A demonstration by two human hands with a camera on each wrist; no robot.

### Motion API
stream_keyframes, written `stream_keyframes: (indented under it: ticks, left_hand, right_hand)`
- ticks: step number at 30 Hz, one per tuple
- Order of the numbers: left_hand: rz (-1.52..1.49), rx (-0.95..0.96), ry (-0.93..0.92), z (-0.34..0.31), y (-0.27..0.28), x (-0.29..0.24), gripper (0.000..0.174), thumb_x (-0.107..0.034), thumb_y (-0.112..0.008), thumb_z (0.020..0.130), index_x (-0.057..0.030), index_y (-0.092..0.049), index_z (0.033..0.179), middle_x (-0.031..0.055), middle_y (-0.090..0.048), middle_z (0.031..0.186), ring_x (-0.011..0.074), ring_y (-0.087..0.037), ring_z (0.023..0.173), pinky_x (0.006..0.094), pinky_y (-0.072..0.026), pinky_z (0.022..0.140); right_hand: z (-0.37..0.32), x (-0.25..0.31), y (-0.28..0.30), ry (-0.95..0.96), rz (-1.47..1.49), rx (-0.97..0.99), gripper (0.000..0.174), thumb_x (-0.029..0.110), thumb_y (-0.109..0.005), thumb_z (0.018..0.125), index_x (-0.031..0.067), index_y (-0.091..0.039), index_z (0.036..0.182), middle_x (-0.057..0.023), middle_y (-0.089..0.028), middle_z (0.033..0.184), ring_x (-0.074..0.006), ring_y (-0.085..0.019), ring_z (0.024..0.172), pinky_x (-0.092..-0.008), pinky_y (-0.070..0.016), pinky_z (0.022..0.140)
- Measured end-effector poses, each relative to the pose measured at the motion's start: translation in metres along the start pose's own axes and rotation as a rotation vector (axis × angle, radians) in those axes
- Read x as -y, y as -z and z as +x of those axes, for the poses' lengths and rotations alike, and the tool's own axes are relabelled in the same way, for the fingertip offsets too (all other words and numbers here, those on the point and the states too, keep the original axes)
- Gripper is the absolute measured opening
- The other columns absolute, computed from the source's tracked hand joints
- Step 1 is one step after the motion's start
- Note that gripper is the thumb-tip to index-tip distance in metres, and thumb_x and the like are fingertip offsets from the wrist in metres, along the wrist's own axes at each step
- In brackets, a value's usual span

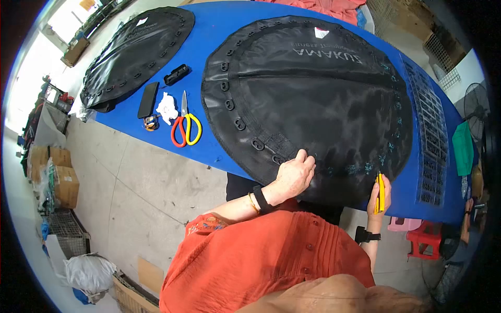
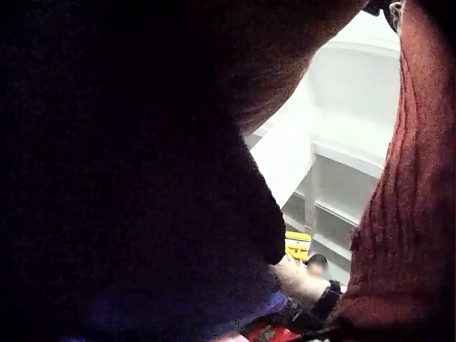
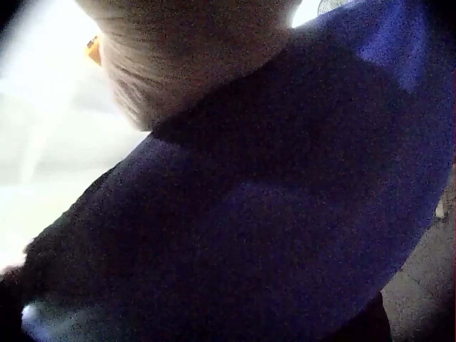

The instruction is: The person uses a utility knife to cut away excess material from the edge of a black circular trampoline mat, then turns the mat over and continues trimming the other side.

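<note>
A large round black trampoline mat [image 1: 313, 115] with printed lettering lies on the blue table, black plastic rings [image 1: 239, 124] along its left rim. My left hand [image 1: 295, 178] grips the near part of the mat with curled fingers, beside the last visible ring. At the mat's lower right edge, my right hand [image 1: 381, 198] holds yellow thread snips [image 1: 380, 194] with the tip pointing away from me. Blue-green thread bits [image 1: 360, 168] run along the mat's right side. In the left wrist view, the snips [image 2: 298, 244] stick up above the right hand; the dark right wrist view hides its fingers.
A second round mat [image 1: 138, 55] lies at the back left. Red-and-yellow scissors [image 1: 185, 122], a black phone [image 1: 148, 100], crumpled white paper [image 1: 167, 108] and a black holder [image 1: 176, 74] lie left of the mat. A clear compartment sheet [image 1: 430, 135] lines the right. Red stool [image 1: 424, 240] beyond.
</note>
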State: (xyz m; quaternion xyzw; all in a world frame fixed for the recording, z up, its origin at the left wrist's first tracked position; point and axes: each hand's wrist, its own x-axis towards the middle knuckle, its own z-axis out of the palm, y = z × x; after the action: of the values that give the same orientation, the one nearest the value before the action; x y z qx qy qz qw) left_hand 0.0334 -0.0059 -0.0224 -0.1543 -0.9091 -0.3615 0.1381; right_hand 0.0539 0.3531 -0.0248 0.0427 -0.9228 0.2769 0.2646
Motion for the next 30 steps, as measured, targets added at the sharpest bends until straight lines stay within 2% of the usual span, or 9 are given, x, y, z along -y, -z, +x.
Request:
stream_keyframes:
  ticks: [11, 13, 14, 16, 19, 20, 25, 28, 30]
  left_hand:
    - [-0.001, -0.020, 0.048, 0.000, 0.005, -0.004, 0.017, -0.021, -0.070, 0.100, -0.0063, -0.062, 0.099, 0.0163, -0.061, 0.106, 0.0392, -0.070, 0.079, 0.0486, -0.0592, 0.065]
    - [0.008, -0.028, 0.062, 0.001, 0.002, -0.004, 0.015, -0.020, -0.071, 0.100, -0.0072, -0.063, 0.100, 0.0162, -0.061, 0.102, 0.0402, -0.069, 0.078, 0.0495, -0.0579, 0.064]
    - [0.015, -0.034, 0.066, 0.000, 0.002, -0.005, 0.016, -0.021, -0.071, 0.100, -0.0073, -0.063, 0.100, 0.0161, -0.061, 0.100, 0.0406, -0.069, 0.078, 0.0495, -0.0572, 0.063]
    - [0.030, -0.046, 0.073, 0.002, 0.004, -0.008, 0.016, -0.022, -0.072, 0.100, -0.0077, -0.064, 0.098, 0.0160, -0.060, 0.095, 0.0417, -0.068, 0.077, 0.0494, -0.0559, 0.064]
    - [0.066, -0.040, 0.109, 0.003, 0.003, -0.014, 0.022, -0.026, -0.075, 0.099, -0.0069, -0.064, 0.096, 0.0167, -0.062, 0.097, 0.0427, -0.068, 0.079, 0.0507, -0.0560, 0.067]
    - [0.099, -0.041, 0.071, 0.004, 0.002, -0.013, 0.026, -0.028, -0.074, 0.099, -0.0057, -0.062, 0.097, 0.0173, -0.060, 0.098, 0.0416, -0.069, 0.077, 0.0503, -0.0570, 0.064]
    - [0.156, 0.000, 0.127, 0.006, 0.002, -0.022, 0.029, -0.029, -0.075, 0.099, -0.0035, -0.062, 0.095, 0.0186, -0.062, 0.100, 0.0421, -0.069, 0.077, 0.0501, -0.0572, 0.064]
    - [0.166, -0.004, 0.121, 0.009, 0.000, -0.020, 0.029, -0.028, -0.074, 0.100, -0.0027, -0.063, 0.093, 0.0192, -0.062, 0.101, 0.0422, -0.070, 0.076, 0.0501, -0.0573, 0.064]
    - [0.167, -0.010, 0.123, 0.007, -0.001, -0.019, 0.028, -0.028, -0.075, 0.100, -0.0032, -0.063, 0.092, 0.0190, -0.063, 0.101, 0.0421, -0.069, 0.077, 0.0501, -0.0568, 0.065]
  right_hand:
    - [0.000, 0.007, -0.002, 0.013, 0.019, -0.023, 0.034, 0.017, -0.065, 0.107, -0.0022, -0.066, 0.136, -0.0204, -0.073, 0.131, -0.0346, -0.071, 0.120, -0.0416, -0.0540, 0.106]
    - [0.000, 0.004, -0.004, 0.058, 0.042, -0.053, 0.033, 0.016, -0.066, 0.107, -0.0023, -0.067, 0.134, -0.0198, -0.072, 0.132, -0.0332, -0.071, 0.121, -0.0405, -0.0539, 0.106]
    - [0.002, 0.009, -0.001, 0.009, 0.031, -0.033, 0.033, 0.016, -0.067, 0.106, -0.0028, -0.066, 0.134, -0.0198, -0.072, 0.132, -0.0327, -0.071, 0.121, -0.0392, -0.0538, 0.106]
    - [0.000, 0.008, 0.000, -0.058, 0.126, -0.027, 0.034, 0.019, -0.065, 0.109, -0.0025, -0.065, 0.136, -0.0158, -0.073, 0.130, -0.0270, -0.070, 0.121, -0.0368, -0.0531, 0.105]
    - [-0.003, 0.016, 0.001, -0.216, 0.347, -0.041, 0.038, 0.027, -0.058, 0.113, -0.0002, -0.063, 0.139, -0.0134, -0.073, 0.129, -0.0226, -0.069, 0.119, -0.0349, -0.0513, 0.106]
    - [-0.003, 0.023, 0.001, -0.258, 0.430, -0.055, 0.040, 0.030, -0.056, 0.115, 0.0005, -0.063, 0.140, -0.0129, -0.072, 0.129, -0.0214, -0.069, 0.118, -0.0344, -0.0507, 0.106]
    - [-0.003, 0.076, 0.003, -0.248, 0.618, 0.073, 0.058, 0.047, -0.047, 0.116, -0.0007, -0.057, 0.146, -0.0154, -0.072, 0.125, -0.0207, -0.067, 0.118, -0.0344, -0.0451, 0.109]
    - [-0.004, 0.097, -0.011, -0.233, 0.733, 0.165, 0.054, 0.043, -0.047, 0.116, 0.0000, -0.056, 0.147, -0.0150, -0.070, 0.126, -0.0211, -0.068, 0.117, -0.0347, -0.0488, 0.105]
    - [-0.002, 0.113, -0.022, -0.201, 0.777, 0.178, 0.047, 0.036, -0.051, 0.115, -0.0003, -0.058, 0.144, -0.0147, -0.070, 0.127, -0.0207, -0.069, 0.114, -0.0342, -0.0518, 0.102]
